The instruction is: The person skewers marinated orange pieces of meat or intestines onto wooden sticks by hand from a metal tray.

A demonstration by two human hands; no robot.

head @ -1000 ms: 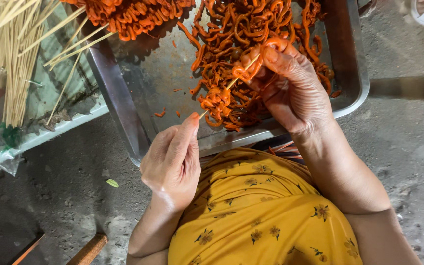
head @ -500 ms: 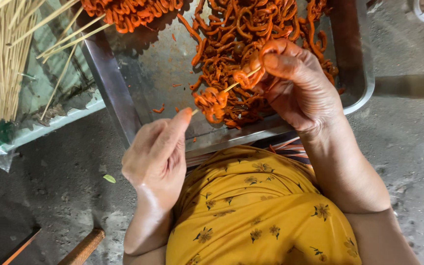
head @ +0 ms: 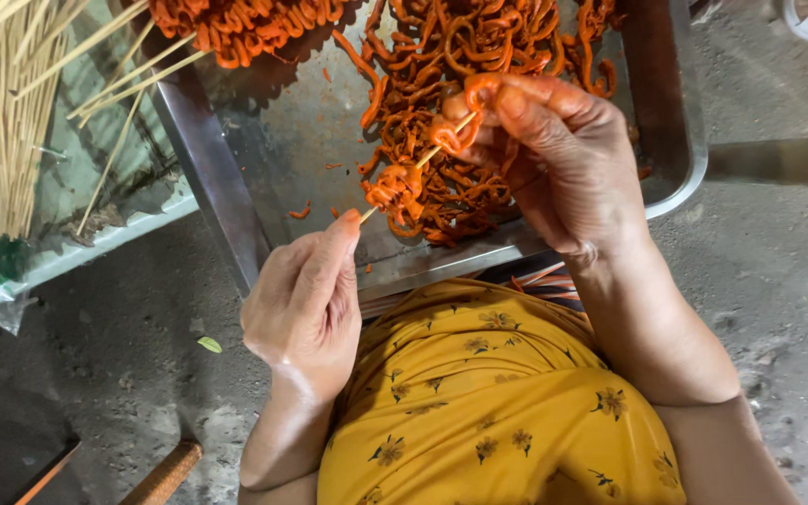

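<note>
Loose bamboo sticks (head: 11,122) lie left; a small green leaf (head: 209,344) rests on concrete floor (head: 778,271).

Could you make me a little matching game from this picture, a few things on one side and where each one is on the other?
Things:
1. bamboo skewer
2. bundle of unused skewers
3. orange marinated strips
4. small green leaf

Places:
A. lying on the grey concrete floor
B. piled in the metal tray
C. held between the left hand and the right hand, with some strips threaded on it
D. lying on the pale green tray at the left

Pairs: 1-C, 2-D, 3-B, 4-A
</note>
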